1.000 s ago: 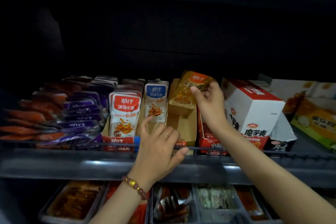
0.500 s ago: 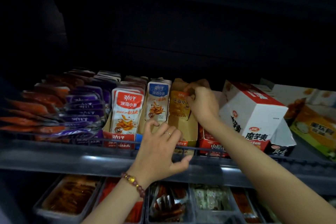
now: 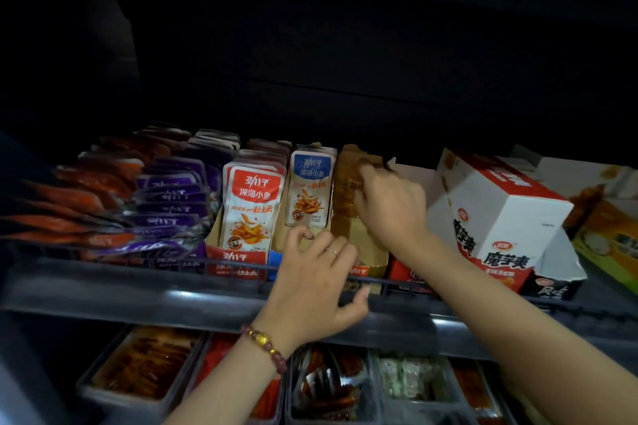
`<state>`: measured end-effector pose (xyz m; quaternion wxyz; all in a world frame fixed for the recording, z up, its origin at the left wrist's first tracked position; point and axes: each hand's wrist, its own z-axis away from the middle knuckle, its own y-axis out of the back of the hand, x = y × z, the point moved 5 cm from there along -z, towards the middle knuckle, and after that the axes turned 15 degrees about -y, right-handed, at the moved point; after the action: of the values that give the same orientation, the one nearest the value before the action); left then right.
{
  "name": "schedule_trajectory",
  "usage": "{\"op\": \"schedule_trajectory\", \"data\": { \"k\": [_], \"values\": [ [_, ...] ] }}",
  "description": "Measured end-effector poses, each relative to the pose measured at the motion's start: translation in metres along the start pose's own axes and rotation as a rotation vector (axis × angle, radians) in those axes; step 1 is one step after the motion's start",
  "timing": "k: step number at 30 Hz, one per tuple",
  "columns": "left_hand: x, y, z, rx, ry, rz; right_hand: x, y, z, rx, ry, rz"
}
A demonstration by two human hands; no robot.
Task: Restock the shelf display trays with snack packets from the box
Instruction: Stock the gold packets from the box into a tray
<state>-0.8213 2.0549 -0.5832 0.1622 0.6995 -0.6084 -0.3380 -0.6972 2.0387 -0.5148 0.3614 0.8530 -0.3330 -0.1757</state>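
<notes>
Since a second ago, the right hand has dropped from above the row down into the brown cardboard display tray, taking the orange foil snack packets with it. We note its fingers curled round the top edge of those packets, which stand upright at the back of the tray, just beside the blue-labelled packets.

Left hand reaches over the grey metal shelf edge, fingers bent at the tray fronts, thumb by the wire rail. We cannot tell whether it grips anything. Red bead bracelet on that wrist.

White and red cardboard box sits tilted on the shelf, right of the right forearm. Left of the blue row stand red-labelled packets, then purple packets leaning in a stack. Below the shelf we see clear plastic bins of dark red snacks.
</notes>
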Motion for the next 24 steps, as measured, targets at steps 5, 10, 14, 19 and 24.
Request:
{"op": "schedule_trajectory", "data": {
  "k": [5, 10, 14, 19, 24],
  "values": [
    [0.000, 0.000, 0.001, -0.008, 0.023, 0.042, 0.000, -0.012, 0.006, -0.169, 0.001, 0.215],
    [-0.001, 0.001, 0.000, 0.028, 0.029, 0.087, -0.004, -0.020, 0.005, -0.250, 0.003, 0.278],
    [-0.002, -0.001, 0.000, 0.006, 0.030, 0.073, -0.007, -0.015, 0.004, -0.228, 0.008, 0.210],
    [-0.002, 0.003, 0.002, 0.039, 0.004, 0.069, 0.000, 0.017, 0.020, 0.006, 0.053, -0.012],
    [0.015, 0.035, 0.020, 0.100, -0.196, 0.050, 0.001, 0.073, 0.074, 0.029, 0.266, -0.398]
  ]
}}
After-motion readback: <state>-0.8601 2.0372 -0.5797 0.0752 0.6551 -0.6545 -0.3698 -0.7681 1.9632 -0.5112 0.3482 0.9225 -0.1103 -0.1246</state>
